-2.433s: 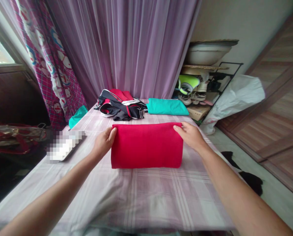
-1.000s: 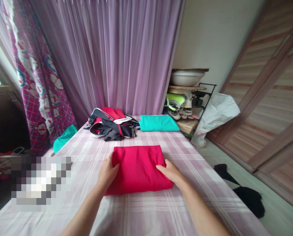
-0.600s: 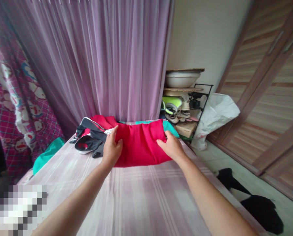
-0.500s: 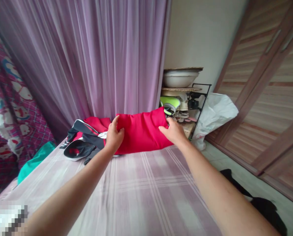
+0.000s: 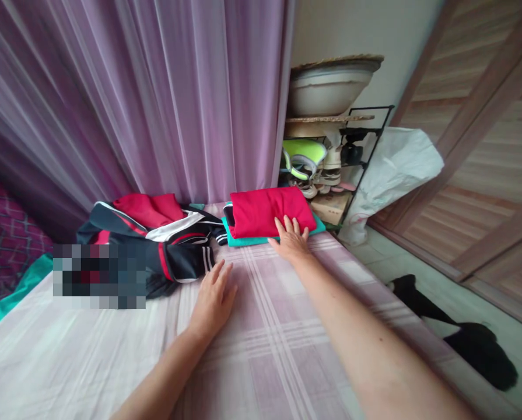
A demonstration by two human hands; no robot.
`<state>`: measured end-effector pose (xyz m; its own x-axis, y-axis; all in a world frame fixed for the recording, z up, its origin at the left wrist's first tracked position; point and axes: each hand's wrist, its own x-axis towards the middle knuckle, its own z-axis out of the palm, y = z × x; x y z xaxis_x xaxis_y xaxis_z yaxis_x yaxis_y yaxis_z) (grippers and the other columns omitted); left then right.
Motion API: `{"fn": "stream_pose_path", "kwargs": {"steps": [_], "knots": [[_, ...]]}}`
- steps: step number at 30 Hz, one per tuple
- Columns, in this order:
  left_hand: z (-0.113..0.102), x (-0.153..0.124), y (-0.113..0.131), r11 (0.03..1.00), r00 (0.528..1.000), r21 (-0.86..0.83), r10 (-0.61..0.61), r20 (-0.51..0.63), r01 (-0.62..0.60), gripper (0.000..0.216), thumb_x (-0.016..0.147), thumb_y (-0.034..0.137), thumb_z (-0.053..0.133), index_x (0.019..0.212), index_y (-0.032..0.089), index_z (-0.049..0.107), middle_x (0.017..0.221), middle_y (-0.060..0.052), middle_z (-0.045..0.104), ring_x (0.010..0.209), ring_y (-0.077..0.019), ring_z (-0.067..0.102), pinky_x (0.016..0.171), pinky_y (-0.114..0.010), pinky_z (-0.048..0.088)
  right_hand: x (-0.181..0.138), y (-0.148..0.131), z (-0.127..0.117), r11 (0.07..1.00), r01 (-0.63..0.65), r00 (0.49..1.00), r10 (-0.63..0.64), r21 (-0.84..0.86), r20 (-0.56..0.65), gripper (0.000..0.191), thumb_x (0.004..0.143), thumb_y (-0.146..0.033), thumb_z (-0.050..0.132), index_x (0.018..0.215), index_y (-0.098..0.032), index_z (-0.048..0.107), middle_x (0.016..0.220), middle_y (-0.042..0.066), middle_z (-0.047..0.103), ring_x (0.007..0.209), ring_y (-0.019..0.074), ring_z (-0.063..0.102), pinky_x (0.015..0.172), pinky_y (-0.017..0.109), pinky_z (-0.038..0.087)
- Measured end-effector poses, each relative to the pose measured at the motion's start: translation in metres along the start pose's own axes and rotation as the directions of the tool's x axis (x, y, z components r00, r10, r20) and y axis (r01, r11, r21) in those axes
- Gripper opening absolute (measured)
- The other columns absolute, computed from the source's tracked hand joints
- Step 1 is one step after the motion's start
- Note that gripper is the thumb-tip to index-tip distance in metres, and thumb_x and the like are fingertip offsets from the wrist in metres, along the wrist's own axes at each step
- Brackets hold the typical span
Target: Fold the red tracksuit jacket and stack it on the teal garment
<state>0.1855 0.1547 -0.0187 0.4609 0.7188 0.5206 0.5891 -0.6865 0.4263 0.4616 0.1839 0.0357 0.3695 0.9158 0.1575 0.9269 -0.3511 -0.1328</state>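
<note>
A folded red cloth (image 5: 269, 211) lies on top of a folded teal cloth (image 5: 243, 240) at the far end of the checked pink bedsheet (image 5: 278, 344). My right hand (image 5: 290, 240) rests flat with fingers stretched out on the near edge of the red cloth. My left hand (image 5: 213, 296) lies open and flat on the sheet, empty, just right of a heap of black, red and white clothes (image 5: 156, 233).
Purple curtains (image 5: 156, 99) hang behind the bed. To the right stand a shoe rack (image 5: 330, 169) with a white basin (image 5: 330, 87) on top, a white plastic bag (image 5: 396, 169), a wooden wardrobe (image 5: 492, 151) and dark cloth on the floor (image 5: 466, 344).
Both hands lifted the folded red cloth off the sheet and carried it forward onto the teal cloth. My left hand has let go and drawn back onto the sheet.
</note>
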Motion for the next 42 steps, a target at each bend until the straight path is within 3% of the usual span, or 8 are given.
{"fn": "stream_pose_path", "kwargs": {"steps": [7,12,20,25,28,31,34,42], "knots": [[-0.067,-0.080,0.017,0.997,0.995,-0.012,-0.081,0.050,0.081,0.040,0.094,0.034,0.047,0.130,0.029,0.062,0.138,-0.009,0.062,0.127,-0.0268,0.059,0.109,-0.047,0.047,-0.032,-0.006,-0.002,0.999,-0.013,0.999,0.014,0.036,-0.038,0.070,0.095,-0.049,0.045,0.157,-0.022,0.027,0.165,0.014,0.020,0.148,0.0342,0.020,0.111,0.057,0.027],[-0.112,-0.114,0.011,0.975,0.971,0.024,-0.223,0.090,0.222,0.036,0.092,0.034,0.046,0.116,0.028,0.071,0.113,-0.008,0.075,0.106,-0.0269,0.070,0.101,-0.046,0.054,-0.095,-0.017,0.008,1.000,-0.005,0.999,0.006,0.016,-0.032,0.060,0.097,-0.039,0.041,0.151,-0.013,0.040,0.153,0.021,0.042,0.135,0.0309,0.044,0.108,0.047,0.032],[-0.180,-0.176,0.010,0.922,0.924,0.123,-0.376,0.066,0.367,0.038,0.093,0.033,0.039,0.104,0.025,0.074,0.109,-0.009,0.076,0.105,-0.0262,0.069,0.098,-0.043,0.053,-0.201,-0.020,0.013,0.985,0.169,0.983,-0.171,-0.037,-0.064,0.045,0.095,-0.034,0.039,0.129,-0.018,0.064,0.141,0.015,0.057,0.132,0.0274,0.047,0.107,0.042,0.034],[-0.237,-0.220,-0.006,0.740,0.832,0.387,-0.525,-0.182,0.551,0.036,0.089,0.030,0.046,0.116,0.023,0.069,0.128,-0.013,0.068,0.126,-0.0328,0.056,0.111,-0.052,0.038,-0.248,-0.014,0.019,0.967,0.254,0.958,-0.256,-0.035,-0.133,0.042,0.094,-0.032,0.038,0.121,-0.020,0.068,0.133,0.012,0.064,0.125,0.0257,0.055,0.104,0.039,0.039],[-0.271,-0.239,-0.019,0.451,0.690,0.554,-0.627,-0.361,0.700,0.053,0.089,0.038,0.047,0.135,0.014,0.056,0.147,-0.020,0.051,0.140,-0.0395,0.039,0.114,-0.059,0.026,-0.261,-0.012,0.018,0.958,0.286,0.945,-0.286,-0.023,-0.157,0.041,0.093,-0.031,0.039,0.118,-0.020,0.070,0.131,0.011,0.066,0.122,0.0250,0.058,0.103,0.038,0.041],[-0.295,-0.249,-0.032,0.310,0.554,0.581,-0.774,-0.306,0.753,0.066,0.089,0.052,0.042,0.135,0.006,0.052,0.140,-0.028,0.054,0.130,-0.0435,0.049,0.105,-0.057,0.036,-0.264,-0.013,0.016,0.960,0.280,0.947,-0.278,-0.014,-0.160,0.041,0.093,-0.031,0.039,0.116,-0.021,0.071,0.131,0.010,0.067,0.120,0.0241,0.060,0.101,0.037,0.044],[-0.306,-0.251,-0.042,0.349,0.530,0.570,-0.828,-0.185,0.744,0.070,0.086,0.061,0.039,0.131,0.009,0.054,0.126,-0.025,0.062,0.116,-0.0401,0.059,0.093,-0.049,0.045,-0.263,-0.015,0.014,0.962,0.273,0.948,-0.268,0.010,-0.173,0.039,0.092,-0.029,0.040,0.115,-0.022,0.071,0.129,0.009,0.068,0.119,0.0237,0.060,0.101,0.037,0.044],[-0.310,-0.245,-0.041,0.362,0.531,0.560,-0.831,-0.168,0.745,0.070,0.081,0.060,0.047,0.133,0.013,0.052,0.122,-0.023,0.062,0.116,-0.0400,0.058,0.093,-0.046,0.045,-0.262,-0.017,0.014,0.961,0.273,0.950,-0.263,0.036,-0.170,0.041,0.093,-0.029,0.038,0.115,-0.019,0.071,0.130,0.011,0.067,0.120,0.0248,0.060,0.100,0.037,0.044]]}}
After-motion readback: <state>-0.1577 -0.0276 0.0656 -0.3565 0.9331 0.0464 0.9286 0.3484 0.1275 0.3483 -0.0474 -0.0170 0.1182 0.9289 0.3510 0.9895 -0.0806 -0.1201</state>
